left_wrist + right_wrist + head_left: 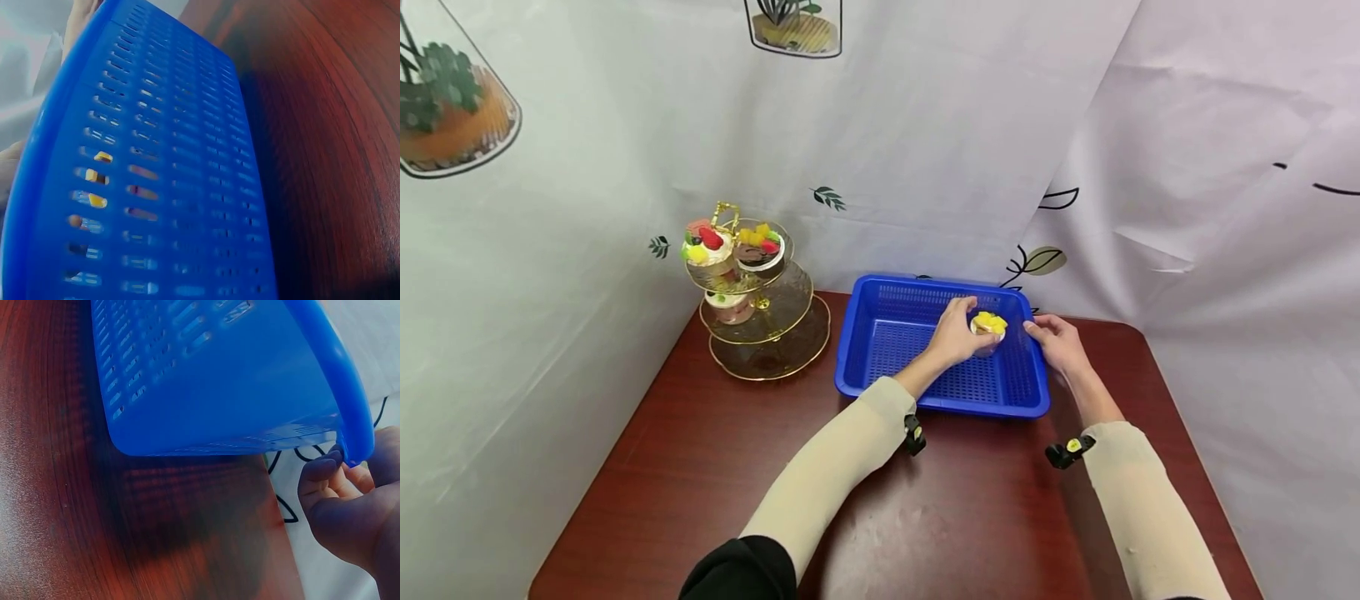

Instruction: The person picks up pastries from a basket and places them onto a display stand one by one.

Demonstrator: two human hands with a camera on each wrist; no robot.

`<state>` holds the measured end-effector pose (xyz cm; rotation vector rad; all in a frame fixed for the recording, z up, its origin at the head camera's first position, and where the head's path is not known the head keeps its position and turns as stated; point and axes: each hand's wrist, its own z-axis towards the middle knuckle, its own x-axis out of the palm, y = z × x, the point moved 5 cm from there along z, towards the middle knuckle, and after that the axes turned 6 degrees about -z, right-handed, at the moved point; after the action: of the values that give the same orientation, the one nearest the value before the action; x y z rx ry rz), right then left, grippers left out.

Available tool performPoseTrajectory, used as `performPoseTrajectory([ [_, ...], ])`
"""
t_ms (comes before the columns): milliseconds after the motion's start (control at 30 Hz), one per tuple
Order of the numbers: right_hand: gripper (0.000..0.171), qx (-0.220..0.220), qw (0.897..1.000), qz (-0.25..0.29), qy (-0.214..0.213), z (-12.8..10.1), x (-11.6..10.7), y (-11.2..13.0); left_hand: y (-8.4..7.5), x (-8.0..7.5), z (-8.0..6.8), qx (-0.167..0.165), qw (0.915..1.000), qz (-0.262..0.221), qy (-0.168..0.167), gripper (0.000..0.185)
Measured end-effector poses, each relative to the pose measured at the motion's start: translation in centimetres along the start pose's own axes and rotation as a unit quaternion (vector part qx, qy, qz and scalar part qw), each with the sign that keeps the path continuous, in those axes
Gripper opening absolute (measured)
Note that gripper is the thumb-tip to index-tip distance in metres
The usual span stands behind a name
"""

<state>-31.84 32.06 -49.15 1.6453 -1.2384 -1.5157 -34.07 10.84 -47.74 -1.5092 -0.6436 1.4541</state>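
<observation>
A blue slotted plastic basket (940, 407) stands on the dark red table (737, 475). My left hand (973, 323) reaches into it and grips a small cake with yellow fruit pieces on top (989, 322) near the right wall. My right hand (1043, 333) pinches the basket's right rim from outside, thumb over the edge. The left wrist view shows the basket's outer wall (187, 187), with yellow bits visible through the slots. In the right wrist view, my right hand (347, 487) curls at the basket's corner rim (353, 434).
A three-tier glass stand with gold trim (760, 308) stands at the table's back left and holds three small cakes (707, 243) on its upper tiers. Printed curtains hang close behind and on both sides. The table's front edge is near my body.
</observation>
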Motion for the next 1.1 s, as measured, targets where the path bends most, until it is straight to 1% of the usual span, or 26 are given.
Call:
performPoseTrajectory([
  [133, 0.048, -0.001, 1.000, 0.001, 0.000, 0.0, -0.2, 0.1, 0.3, 0.5, 0.3, -0.026, 0.9996, 0.007, 0.007, 0.083],
  [233, 0.048, -0.007, 1.000, 0.000, 0.000, 0.1, -0.2, 0.3, 0.6, 0.9, 0.4, -0.044, 0.9987, 0.025, 0.009, 0.084],
  [333, 0.046, -0.007, 1.000, 0.000, -0.002, 0.2, -0.3, 0.4, 0.9, 1.4, 0.4, -0.054, 0.9973, 0.048, 0.014, 0.086],
  [467, 0.046, -0.003, 1.000, -0.001, -0.001, 0.3, -0.3, 0.3, 1.3, 1.8, 0.4, -0.058, 0.9965, 0.057, 0.022, 0.088],
  [700, 0.046, -0.002, 1.000, -0.007, -0.003, 0.1, -0.4, -0.1, 1.8, 2.2, 0.3, -0.070, 0.9964, 0.035, 0.032, 0.089],
  [833, 0.046, -0.002, 1.000, -0.008, -0.003, 0.1, -0.3, -0.2, 1.8, 2.2, 0.1, -0.074, 0.9960, 0.027, 0.042, 0.087],
  [1000, 0.045, 0.001, 1.000, -0.005, -0.003, 0.1, -0.2, -0.2, 1.7, 2.1, -0.1, -0.075, 0.9961, 0.024, 0.039, 0.083],
  [1100, 0.044, 0.000, 1.000, 0.006, -0.003, 0.1, -0.2, -0.3, 1.8, 2.1, -0.1, -0.075, 0.9960, 0.034, 0.035, 0.080],
])
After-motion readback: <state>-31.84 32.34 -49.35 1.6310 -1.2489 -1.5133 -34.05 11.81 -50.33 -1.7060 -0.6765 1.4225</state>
